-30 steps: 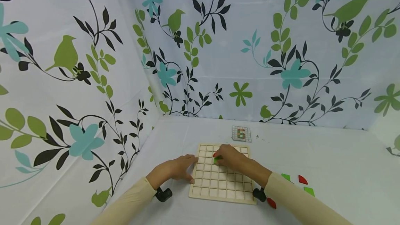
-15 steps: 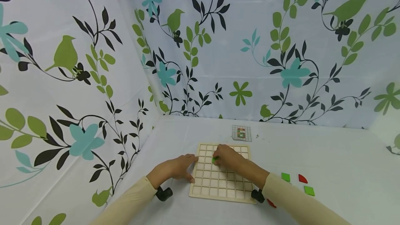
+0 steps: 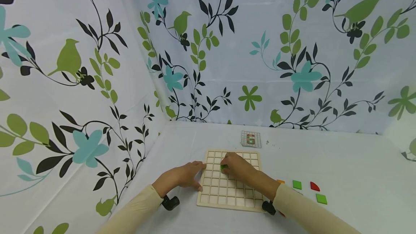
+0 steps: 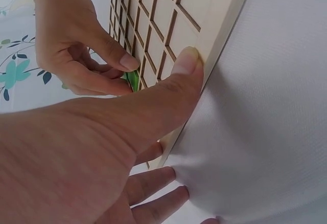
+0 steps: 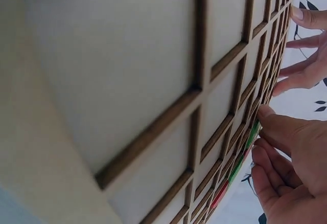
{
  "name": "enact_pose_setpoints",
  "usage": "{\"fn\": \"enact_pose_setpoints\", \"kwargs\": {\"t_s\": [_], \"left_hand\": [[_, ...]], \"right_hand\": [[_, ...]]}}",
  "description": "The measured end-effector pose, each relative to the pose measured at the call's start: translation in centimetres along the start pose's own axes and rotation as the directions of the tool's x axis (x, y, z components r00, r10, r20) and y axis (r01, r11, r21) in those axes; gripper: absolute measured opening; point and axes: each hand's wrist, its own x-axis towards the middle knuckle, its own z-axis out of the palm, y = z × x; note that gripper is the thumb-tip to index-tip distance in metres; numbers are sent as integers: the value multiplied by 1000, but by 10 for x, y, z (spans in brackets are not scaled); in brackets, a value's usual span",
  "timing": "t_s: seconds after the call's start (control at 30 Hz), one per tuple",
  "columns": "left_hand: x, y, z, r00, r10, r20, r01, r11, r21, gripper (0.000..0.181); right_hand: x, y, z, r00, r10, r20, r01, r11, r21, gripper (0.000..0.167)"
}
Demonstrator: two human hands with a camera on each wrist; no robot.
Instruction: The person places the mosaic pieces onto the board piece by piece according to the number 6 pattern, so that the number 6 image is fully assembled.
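Note:
A wooden grid board (image 3: 214,190) lies flat on the white table. Over its upper middle, my right hand (image 3: 239,169) pinches a green piece (image 3: 224,167) between thumb and fingers; the left wrist view shows the green piece (image 4: 133,80) against the grid. My left hand (image 3: 182,175) rests at the board's left edge, thumb on the rim (image 4: 219,24) and fingers spread along the side. The right wrist view shows green and red pieces (image 5: 219,194) in cells beside the right hand (image 5: 301,168), which hides them in the head view.
Behind the board lies a small pattern card (image 3: 251,139). Right of the board are green squares (image 3: 297,184) (image 3: 321,198), a red quarter-round piece (image 3: 314,186) and an orange piece (image 3: 280,181), with another red one partly under the right sleeve. A patterned cloth (image 3: 208,82) hangs behind.
My right hand has shifted slightly left and down over the board with the green piece. An orange piece has come into sight beside the right forearm. My left hand has stayed put.

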Motion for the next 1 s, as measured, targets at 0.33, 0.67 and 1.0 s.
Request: {"fn": "enact_pose_setpoints", "kwargs": {"t_s": [0.33,0.67,1.0], "left_hand": [[0,1,0,1000,-5,-5,5,1000,-12,89],[0,3,0,1000,-9,-12,9,1000,-11,90],[1,1,1,1000,-2,-10,2,1000,-11,90]], "right_hand": [[-21,3,-17,986,154,-69,-135,964,228,16],[-69,18,-60,944,266,-197,-190,922,336,14],[-119,27,-90,847,478,-231,-373,846,382,26]]}}
